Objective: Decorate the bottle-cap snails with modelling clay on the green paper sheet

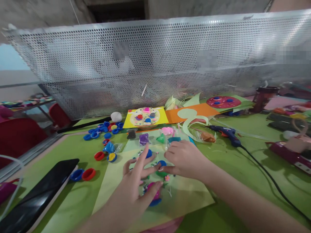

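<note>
A pale yellow sheet (pixel 191 197) lies in front of me with small coloured pieces on it. My left hand (pixel 137 181) is spread over it, fingers apart, with the thumb at a bright pink round piece (pixel 153 188) and another fingertip beside a blue round piece (pixel 162 164). From the right, my right hand (pixel 183 158) reaches in with curled fingers; its lowest fingertip touches or nearly touches that blue piece. Whatever its fingers may hold is hidden. A second blue piece (pixel 148 153) sits past my left fingers, and a small pink flower (pixel 167 178) lies nearby.
Bagged clay in purple (pixel 143 139) and other colours lies behind the sheet. Bottle caps (pixel 99 156) and a phone (pixel 41 194) are at left. A blue glue gun (pixel 227 134) with a trailing cord lies right. A decorated yellow card (pixel 159 116) stands before a perforated metal screen (pixel 170 64).
</note>
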`<state>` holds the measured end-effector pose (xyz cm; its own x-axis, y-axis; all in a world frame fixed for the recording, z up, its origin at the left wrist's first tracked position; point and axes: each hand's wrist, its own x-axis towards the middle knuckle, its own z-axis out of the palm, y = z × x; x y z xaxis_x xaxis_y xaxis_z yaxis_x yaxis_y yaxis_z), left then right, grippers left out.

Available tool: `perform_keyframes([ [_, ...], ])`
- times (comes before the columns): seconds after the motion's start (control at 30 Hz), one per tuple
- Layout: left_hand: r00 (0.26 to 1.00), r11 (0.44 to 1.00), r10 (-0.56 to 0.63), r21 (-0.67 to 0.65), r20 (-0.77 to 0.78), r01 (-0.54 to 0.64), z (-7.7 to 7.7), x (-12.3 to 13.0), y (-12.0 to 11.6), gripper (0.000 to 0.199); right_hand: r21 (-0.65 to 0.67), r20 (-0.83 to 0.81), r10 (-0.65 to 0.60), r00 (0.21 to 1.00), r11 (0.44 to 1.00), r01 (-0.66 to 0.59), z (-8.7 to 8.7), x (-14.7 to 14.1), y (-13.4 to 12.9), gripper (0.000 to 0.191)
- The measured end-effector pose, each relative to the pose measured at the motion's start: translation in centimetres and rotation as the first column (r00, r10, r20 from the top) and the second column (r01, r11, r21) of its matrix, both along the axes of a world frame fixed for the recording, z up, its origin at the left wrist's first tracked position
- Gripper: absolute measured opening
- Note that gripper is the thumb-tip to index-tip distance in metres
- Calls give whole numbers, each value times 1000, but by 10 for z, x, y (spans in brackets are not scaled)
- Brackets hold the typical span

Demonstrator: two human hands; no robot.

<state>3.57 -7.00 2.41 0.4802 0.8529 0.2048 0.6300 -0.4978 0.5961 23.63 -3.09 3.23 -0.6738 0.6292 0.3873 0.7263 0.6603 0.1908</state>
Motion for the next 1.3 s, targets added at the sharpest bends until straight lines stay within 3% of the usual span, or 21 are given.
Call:
perform_keyframes([
  [0.3, 1000, 998, -5, -61, -4, 5, -5, 0, -2, 85, -146, 80, -65, 995, 986, 76, 4, -3, 2, 39],
  [0.6, 995, 996, -84, -26, -52, 83, -6, 2, -4, 88, -187, 101, -37, 994, 981, 56, 6, -4, -1, 38],
  [1.03, 990, 975, -93, -210, -105, 69, 1, 7, -9, 91, -220, 124, 20, 992, 976, 8, 2, -8, -2, 41],
  [1.2, 981, 972, -131, -213, -146, 98, 1, 7, -10, 92, -215, 108, -3, 994, 976, 26, 2, -8, -4, 42],
  [1.3, 969, 982, -153, -139, -196, 127, -4, 9, -11, 96, -234, 84, -23, 996, 971, 42, 1, -10, -4, 39],
])
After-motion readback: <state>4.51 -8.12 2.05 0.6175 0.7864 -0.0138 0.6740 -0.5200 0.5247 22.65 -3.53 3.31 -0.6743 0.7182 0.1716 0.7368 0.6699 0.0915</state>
